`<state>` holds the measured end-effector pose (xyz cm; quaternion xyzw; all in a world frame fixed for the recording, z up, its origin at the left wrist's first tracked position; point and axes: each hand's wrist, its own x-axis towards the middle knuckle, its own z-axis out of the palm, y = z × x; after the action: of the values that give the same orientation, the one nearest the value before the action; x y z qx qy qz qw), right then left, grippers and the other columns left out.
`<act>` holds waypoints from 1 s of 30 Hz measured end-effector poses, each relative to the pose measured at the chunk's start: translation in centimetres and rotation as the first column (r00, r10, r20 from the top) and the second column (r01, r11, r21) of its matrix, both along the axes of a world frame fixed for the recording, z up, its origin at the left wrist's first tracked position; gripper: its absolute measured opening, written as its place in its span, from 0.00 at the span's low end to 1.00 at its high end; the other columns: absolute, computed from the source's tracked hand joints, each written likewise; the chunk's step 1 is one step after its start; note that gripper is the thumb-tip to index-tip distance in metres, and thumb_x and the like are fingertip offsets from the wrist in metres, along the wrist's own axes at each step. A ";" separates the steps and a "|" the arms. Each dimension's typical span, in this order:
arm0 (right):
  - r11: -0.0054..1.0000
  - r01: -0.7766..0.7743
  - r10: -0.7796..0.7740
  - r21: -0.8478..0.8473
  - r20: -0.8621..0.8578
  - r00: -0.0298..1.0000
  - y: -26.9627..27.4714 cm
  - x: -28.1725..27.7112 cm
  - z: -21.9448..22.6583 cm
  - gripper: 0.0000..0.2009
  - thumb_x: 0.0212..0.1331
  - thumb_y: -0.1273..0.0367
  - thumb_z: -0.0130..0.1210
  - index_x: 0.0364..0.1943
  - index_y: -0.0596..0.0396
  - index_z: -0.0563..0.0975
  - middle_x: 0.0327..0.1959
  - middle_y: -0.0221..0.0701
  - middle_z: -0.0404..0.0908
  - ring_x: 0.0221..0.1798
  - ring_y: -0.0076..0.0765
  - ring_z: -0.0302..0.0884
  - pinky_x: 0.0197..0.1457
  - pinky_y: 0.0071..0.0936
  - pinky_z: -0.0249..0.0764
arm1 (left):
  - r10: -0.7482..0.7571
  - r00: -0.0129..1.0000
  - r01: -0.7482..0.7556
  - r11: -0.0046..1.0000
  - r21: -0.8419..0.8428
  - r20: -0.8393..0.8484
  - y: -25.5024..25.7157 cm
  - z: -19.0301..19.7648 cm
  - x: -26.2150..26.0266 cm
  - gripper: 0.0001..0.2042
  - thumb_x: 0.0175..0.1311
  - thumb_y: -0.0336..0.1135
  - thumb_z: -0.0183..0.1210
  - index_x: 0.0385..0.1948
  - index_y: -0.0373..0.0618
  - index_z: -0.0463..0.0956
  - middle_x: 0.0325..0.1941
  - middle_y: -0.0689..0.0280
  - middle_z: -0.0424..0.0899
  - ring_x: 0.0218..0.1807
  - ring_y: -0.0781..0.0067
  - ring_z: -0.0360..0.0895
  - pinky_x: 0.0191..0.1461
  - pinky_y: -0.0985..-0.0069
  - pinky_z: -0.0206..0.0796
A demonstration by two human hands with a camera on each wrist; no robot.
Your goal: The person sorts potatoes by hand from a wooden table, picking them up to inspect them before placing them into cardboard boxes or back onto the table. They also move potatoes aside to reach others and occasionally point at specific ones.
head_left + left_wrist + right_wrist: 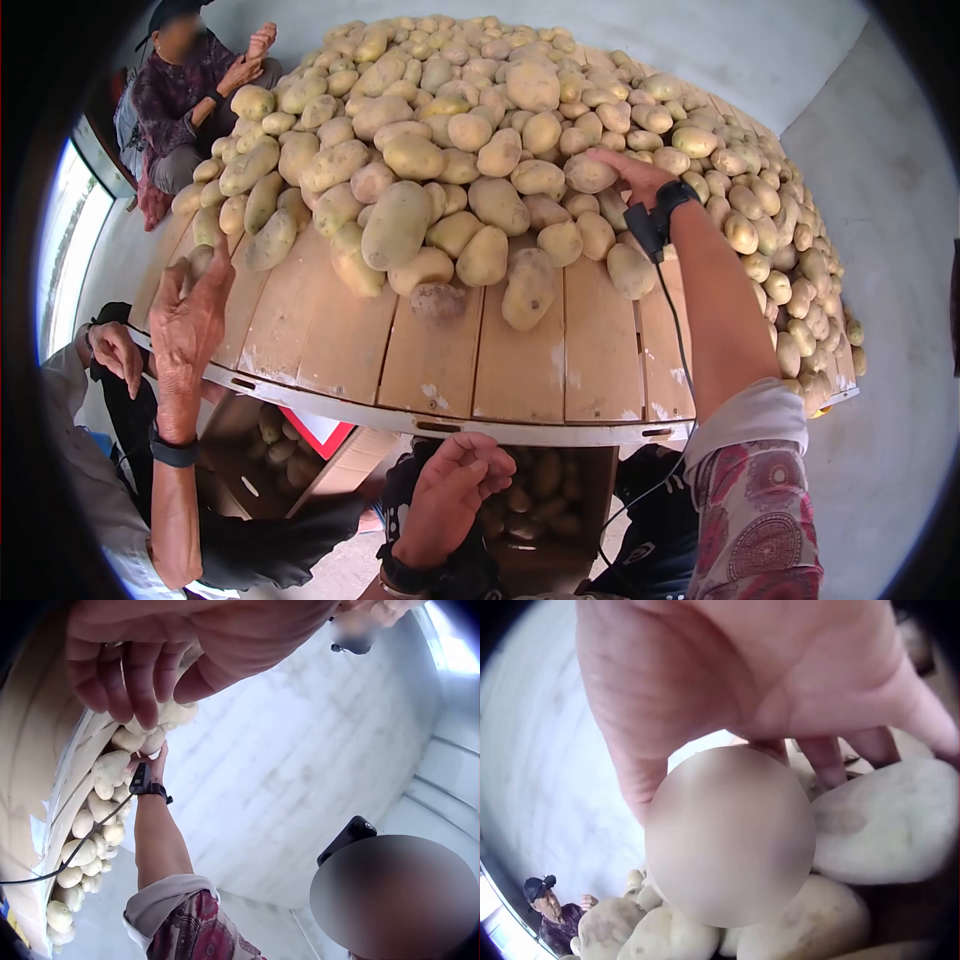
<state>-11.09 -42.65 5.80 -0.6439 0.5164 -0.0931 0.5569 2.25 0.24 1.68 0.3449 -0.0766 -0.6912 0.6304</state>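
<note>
My left hand (450, 495) hovers in front of the table edge, palm turned up and fingers loosely curled, holding nothing. In the left wrist view its fingers (139, 671) hang relaxed. My right hand (640, 182) reaches into the potato pile from the right. It grips a potato (590, 173) at the pile's front slope, with thumb and fingers on either side. A blurred disc hides most of that potato in the right wrist view, where another pale potato (892, 821) lies beside the fingers.
Potatoes (480, 205) are heaped over the slatted wooden table (430, 365). Boxes of potatoes (545, 480) stand beneath its edge. At left another person's hand (190, 320) holds a potato (200, 262). A person in a dark cap (180, 10) sits behind. A cable (675, 320) hangs from my right wrist.
</note>
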 end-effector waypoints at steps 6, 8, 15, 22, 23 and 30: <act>0.951 0.011 0.018 0.310 -0.088 0.996 1.9 -1.8 1.7 0.55 0.33 0.38 0.61 0.67 0.42 0.46 0.68 0.44 0.43 0.67 0.69 0.37 0.60 0.63 0.50 | -0.020 1.000 0.021 0.997 -0.074 0.017 0.0 -0.1 -0.3 0.16 0.63 0.29 0.45 0.53 0.45 0.61 0.47 0.57 0.74 0.50 0.64 0.72 0.54 0.68 0.65; 0.944 0.013 0.009 0.329 -0.065 0.998 3.1 -2.5 1.5 0.55 0.32 0.39 0.62 0.67 0.41 0.46 0.68 0.44 0.44 0.67 0.68 0.41 0.59 0.59 0.54 | -0.012 1.000 0.013 0.993 -0.119 0.006 -0.1 0.4 -0.5 0.19 0.64 0.30 0.45 0.57 0.46 0.57 0.52 0.55 0.71 0.53 0.61 0.71 0.55 0.66 0.64; 0.967 -0.087 0.119 0.239 -0.124 0.985 9.7 -4.6 2.9 0.50 0.32 0.43 0.66 0.62 0.52 0.57 0.65 0.41 0.49 0.57 0.53 0.65 0.44 0.37 0.70 | -0.167 0.985 0.174 0.954 -0.246 0.049 -0.8 -0.1 -2.6 0.31 0.64 0.41 0.48 0.65 0.53 0.41 0.65 0.52 0.55 0.62 0.51 0.61 0.63 0.59 0.55; 0.917 -0.280 0.274 0.284 0.063 0.960 16.4 -2.4 3.5 0.48 0.40 0.40 0.59 0.63 0.53 0.56 0.64 0.42 0.54 0.61 0.51 0.59 0.56 0.48 0.63 | -0.149 0.987 0.158 0.931 -0.328 0.051 -1.6 -0.9 -3.4 0.33 0.61 0.38 0.50 0.66 0.54 0.41 0.67 0.55 0.52 0.64 0.49 0.58 0.65 0.57 0.50; 0.917 -0.285 0.276 0.280 0.071 0.958 16.7 -2.6 3.7 0.48 0.40 0.40 0.59 0.63 0.53 0.56 0.64 0.42 0.54 0.61 0.51 0.59 0.56 0.48 0.63 | -0.147 0.987 0.158 0.931 -0.328 0.060 -1.7 -1.1 -3.4 0.33 0.61 0.38 0.50 0.66 0.54 0.41 0.67 0.55 0.52 0.64 0.49 0.58 0.65 0.57 0.50; 0.859 -0.503 0.395 -0.095 -0.501 0.770 19.2 -14.4 0.5 0.45 0.39 0.40 0.58 0.57 0.60 0.65 0.57 0.47 0.67 0.60 0.42 0.64 0.62 0.31 0.59 | -0.135 0.991 0.119 0.895 -0.430 -0.006 -1.6 -0.7 -3.4 0.32 0.60 0.39 0.48 0.66 0.54 0.44 0.69 0.55 0.48 0.66 0.47 0.54 0.67 0.58 0.47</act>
<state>-25.49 -23.47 6.34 -0.8104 0.4505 0.1429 0.3463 -1.17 -1.36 0.95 0.1795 -0.2377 -0.7032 0.6456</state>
